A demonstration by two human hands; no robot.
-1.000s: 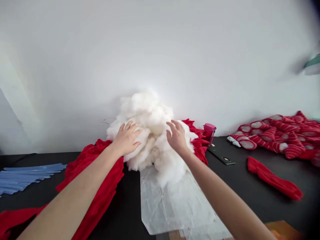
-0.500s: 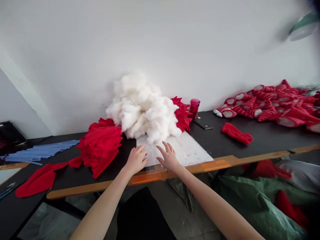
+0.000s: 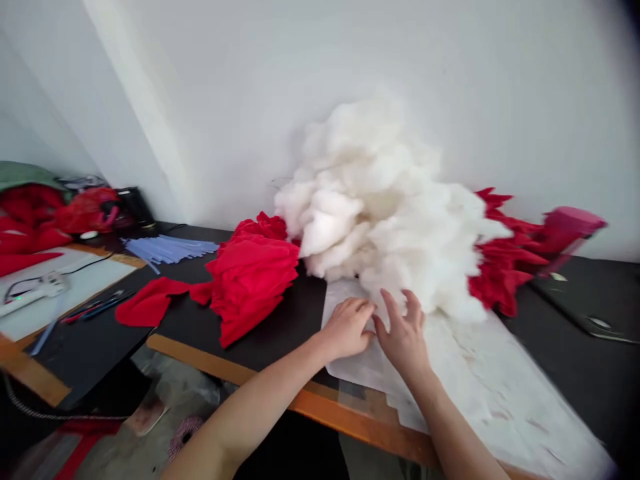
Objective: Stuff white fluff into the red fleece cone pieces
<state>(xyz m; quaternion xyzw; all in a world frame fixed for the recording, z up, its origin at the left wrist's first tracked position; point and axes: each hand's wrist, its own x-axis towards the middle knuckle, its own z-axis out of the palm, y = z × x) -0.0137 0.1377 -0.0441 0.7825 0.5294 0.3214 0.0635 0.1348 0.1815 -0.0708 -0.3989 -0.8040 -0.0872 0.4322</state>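
White fibre stuffing point(image 3: 380, 207) was heaped beyond both hands, nearest the fingertips of the right hand point(image 3: 407, 337); its longest spread was slanted from upper left to lower right, and no single pointing end could be made out in the loose tufts. The right hand was held open, with its fingers spread and directed away toward the heap; whether the stuffing was touched could not be told. The left hand point(image 3: 346, 328) was held just beside it with fingers loosely bent and thumb parted, turned toward the right hand; what lay under its palm was hidden. Beneath both hands, a white plastic sheet point(image 3: 480, 380) was spread over the black table point(image 3: 193, 340). Red fabric pieces point(image 3: 255, 277) were stacked left of the left hand, and blue strips point(image 3: 170, 247) were laid farther left.
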